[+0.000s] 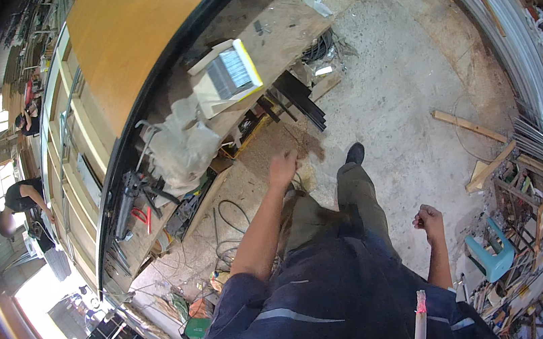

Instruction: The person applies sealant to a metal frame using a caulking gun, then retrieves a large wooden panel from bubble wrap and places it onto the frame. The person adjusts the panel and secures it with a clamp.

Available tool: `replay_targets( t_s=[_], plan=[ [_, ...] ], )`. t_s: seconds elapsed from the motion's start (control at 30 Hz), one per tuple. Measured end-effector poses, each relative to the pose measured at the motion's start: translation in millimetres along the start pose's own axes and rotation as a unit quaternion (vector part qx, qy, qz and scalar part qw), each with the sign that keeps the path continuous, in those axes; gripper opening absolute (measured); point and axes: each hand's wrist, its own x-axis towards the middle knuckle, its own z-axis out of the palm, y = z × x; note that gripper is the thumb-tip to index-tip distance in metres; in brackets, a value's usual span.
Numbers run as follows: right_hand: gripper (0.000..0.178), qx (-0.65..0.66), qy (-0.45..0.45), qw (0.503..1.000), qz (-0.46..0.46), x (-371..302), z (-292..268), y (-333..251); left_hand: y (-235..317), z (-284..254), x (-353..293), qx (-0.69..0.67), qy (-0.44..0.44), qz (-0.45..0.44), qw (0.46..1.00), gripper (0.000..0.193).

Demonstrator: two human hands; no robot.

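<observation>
My left hand [284,169] hangs in front of me with its fingers curled, and I see nothing in it. It is nearest to the workbench [270,17], but apart from it. My right hand [429,219] is out at my right side, fingers loosely closed, above the concrete floor. Nothing shows in that hand either. On the bench stands an open white and yellow carton [212,85] with dark, flat pieces inside. A crumpled, clear plastic bag [181,150] lies beside it. A cigarette [420,331] with a glowing tip juts up from the lower edge, away from both hands.
A large orange-brown panel [133,37] with a black edge leans over the bench. Dark metal bars [300,101] stick out beneath. Long metal profiles [505,25], wooden strips [468,125] and a teal stool [492,254] are on the right. Cable [230,222] lies on the floor. Another person [21,200] bends at far left.
</observation>
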Motion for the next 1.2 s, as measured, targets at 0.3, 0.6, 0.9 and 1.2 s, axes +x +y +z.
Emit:
replay_targets(
  t_s=[0.3,0.6,0.9,1.2],
  plan=[
    [0.022,0.040,-0.001,0.997,0.069,27,-28,40,-1,51,203,0.003,0.196,-0.130,0.972,0.030],
    [0.023,-0.005,-0.005,0.989,0.151,44,-53,102,-58,24,216,-0.035,0.012,-0.090,0.995,0.023],
    [0.031,-0.047,-0.067,0.994,0.070,98,12,-8,-16,71,99,-0.126,0.018,-0.128,0.984,0.023],
    [0.028,-0.092,-0.158,0.983,-0.019,148,85,-51,-37,61,152,0.056,0.132,0.020,0.989,0.039]
  ],
)
